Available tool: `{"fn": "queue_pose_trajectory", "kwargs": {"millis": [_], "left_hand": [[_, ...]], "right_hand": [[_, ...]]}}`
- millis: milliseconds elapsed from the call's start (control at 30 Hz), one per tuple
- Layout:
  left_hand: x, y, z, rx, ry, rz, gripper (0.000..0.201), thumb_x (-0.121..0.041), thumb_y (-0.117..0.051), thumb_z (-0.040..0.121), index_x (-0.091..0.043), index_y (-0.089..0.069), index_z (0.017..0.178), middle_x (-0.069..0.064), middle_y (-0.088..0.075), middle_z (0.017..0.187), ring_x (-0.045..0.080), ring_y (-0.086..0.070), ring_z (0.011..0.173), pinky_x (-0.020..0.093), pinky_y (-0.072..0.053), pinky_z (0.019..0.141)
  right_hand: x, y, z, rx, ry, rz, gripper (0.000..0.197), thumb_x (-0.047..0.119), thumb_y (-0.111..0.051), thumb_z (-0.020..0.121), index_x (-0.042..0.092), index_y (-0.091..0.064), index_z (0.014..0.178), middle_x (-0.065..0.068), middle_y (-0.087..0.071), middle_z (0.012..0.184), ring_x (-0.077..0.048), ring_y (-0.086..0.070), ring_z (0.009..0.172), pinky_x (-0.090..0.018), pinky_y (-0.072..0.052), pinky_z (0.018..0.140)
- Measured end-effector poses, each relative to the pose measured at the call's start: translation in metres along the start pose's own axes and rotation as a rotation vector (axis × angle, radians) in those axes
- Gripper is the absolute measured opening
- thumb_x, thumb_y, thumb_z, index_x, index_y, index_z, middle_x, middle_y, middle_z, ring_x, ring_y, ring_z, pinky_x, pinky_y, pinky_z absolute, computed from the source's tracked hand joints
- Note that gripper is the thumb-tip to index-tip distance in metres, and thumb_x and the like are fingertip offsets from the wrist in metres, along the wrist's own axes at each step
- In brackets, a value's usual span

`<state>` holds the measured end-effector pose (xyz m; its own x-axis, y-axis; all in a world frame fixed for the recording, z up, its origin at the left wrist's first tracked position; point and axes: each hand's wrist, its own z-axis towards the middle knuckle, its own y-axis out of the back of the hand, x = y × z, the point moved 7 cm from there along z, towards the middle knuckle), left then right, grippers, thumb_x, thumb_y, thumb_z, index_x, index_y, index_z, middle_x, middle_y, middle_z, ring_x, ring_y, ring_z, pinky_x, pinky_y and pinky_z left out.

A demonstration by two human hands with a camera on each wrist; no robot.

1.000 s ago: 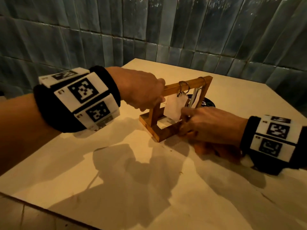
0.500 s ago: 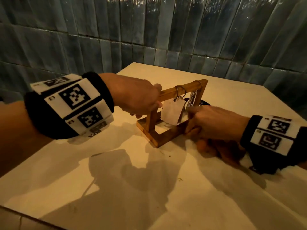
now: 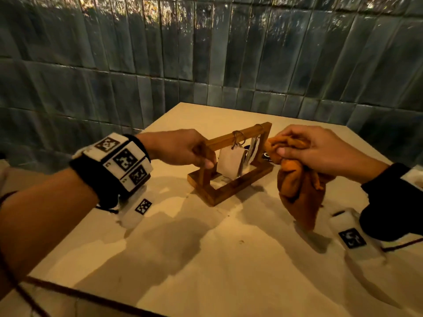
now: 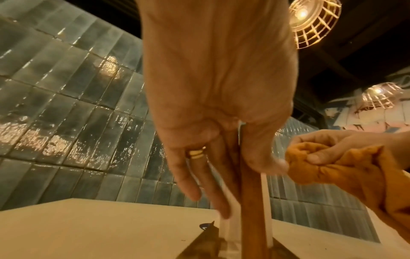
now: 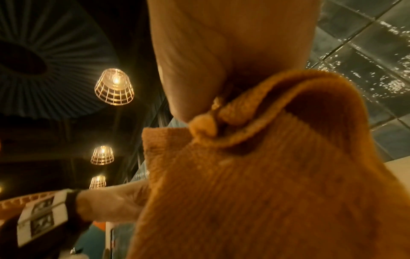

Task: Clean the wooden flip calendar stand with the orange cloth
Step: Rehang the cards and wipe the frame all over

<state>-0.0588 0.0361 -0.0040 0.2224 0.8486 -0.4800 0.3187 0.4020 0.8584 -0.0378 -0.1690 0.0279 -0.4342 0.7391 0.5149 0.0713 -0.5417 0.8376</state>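
The wooden flip calendar stand (image 3: 225, 139) stands on the pale table (image 3: 206, 259), with white cards (image 3: 230, 164) hanging from metal rings on its top bar. My left hand (image 3: 203, 156) grips the stand's left upright near the top; the left wrist view shows the post (image 4: 252, 201) pinched between thumb and fingers. My right hand (image 3: 281, 145) holds the bunched orange cloth (image 3: 295, 184) beside the stand's upper right corner. I cannot tell whether the cloth touches the wood. The cloth (image 5: 266, 175) fills the right wrist view.
A dark tiled wall (image 3: 160, 76) runs close behind the table on the left and at the back. A small black disc (image 3: 266, 155) lies behind the stand. The table's front-left edge (image 3: 91, 294) is near my left forearm. Wire-shade lamps (image 5: 114, 87) hang overhead.
My right hand has risen with the cloth from the stand's front base rail to its upper right corner. The left hand has kept its grip on the left upright.
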Motion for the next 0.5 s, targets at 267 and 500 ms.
{"fn": "queue_pose_trajectory", "kwargs": {"millis": [267,500], "left_hand": [[-0.065,0.049,-0.007,-0.291,-0.221,-0.808,0.026,-0.029,-0.044,0.096,-0.008,-0.058,0.095,0.004,-0.07,0.087,0.015,-0.07,0.074,0.025,-0.058,0.067],[-0.073,0.053,-0.006,-0.549,-0.239,-1.366,0.039,-0.038,-0.035,0.098,-0.007,-0.057,0.104,0.0,-0.072,0.076,0.013,-0.069,0.07,0.033,-0.055,0.078]], "right_hand": [[-0.033,0.062,-0.022,-0.459,-0.108,0.16,0.012,0.03,-0.062,0.086,0.041,-0.058,0.084,0.0,-0.066,0.099,0.011,-0.054,0.046,-0.006,-0.039,0.036],[-0.023,0.09,-0.058,-0.788,-0.025,0.263,0.015,0.032,-0.064,0.083,0.039,-0.059,0.096,0.002,-0.066,0.094,-0.018,-0.062,0.091,-0.043,-0.05,0.089]]}}
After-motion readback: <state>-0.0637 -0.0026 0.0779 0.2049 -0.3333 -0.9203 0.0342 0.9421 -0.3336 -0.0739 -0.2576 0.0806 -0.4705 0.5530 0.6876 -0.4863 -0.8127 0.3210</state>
